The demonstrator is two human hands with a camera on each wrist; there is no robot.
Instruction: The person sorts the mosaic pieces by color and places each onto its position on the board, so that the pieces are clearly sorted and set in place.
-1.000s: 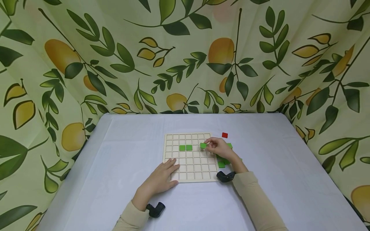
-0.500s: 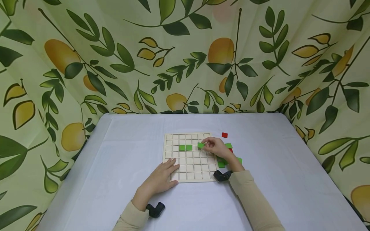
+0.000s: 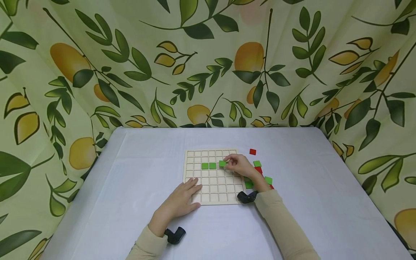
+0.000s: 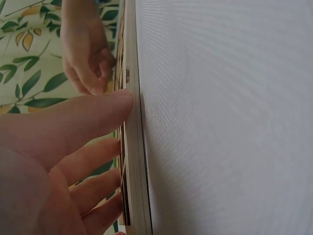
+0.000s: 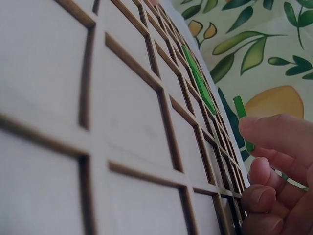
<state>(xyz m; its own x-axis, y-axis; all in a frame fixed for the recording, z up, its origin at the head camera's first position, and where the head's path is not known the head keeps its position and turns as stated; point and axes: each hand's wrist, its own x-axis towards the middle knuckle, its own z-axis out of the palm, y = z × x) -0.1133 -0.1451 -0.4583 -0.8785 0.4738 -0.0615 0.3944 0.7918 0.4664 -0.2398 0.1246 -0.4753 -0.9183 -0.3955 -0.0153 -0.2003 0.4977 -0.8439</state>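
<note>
A light wooden grid board (image 3: 213, 189) lies on the table, with two green tiles (image 3: 208, 166) side by side in cells of an upper row. My right hand (image 3: 239, 165) pinches a green square tile (image 3: 222, 163) between thumb and finger, just right of those two. In the right wrist view the held tile (image 5: 239, 106) stands apart from the board's surface. My left hand (image 3: 182, 198) rests with spread fingers on the board's lower left corner. The left wrist view shows its thumb (image 4: 98, 115) against the board's edge (image 4: 138, 186).
Right of the board lie loose green tiles (image 3: 257, 164) and red tiles (image 3: 258, 169), partly hidden by my right forearm. One red tile (image 3: 252, 152) lies alone farther back. A white cloth (image 3: 146, 155) covers the table, and a leaf-patterned curtain (image 3: 208, 72) hangs behind.
My right hand has moved left over the board with the green tile, nearer to the two green tiles in the grid. The left hand has stayed in place.
</note>
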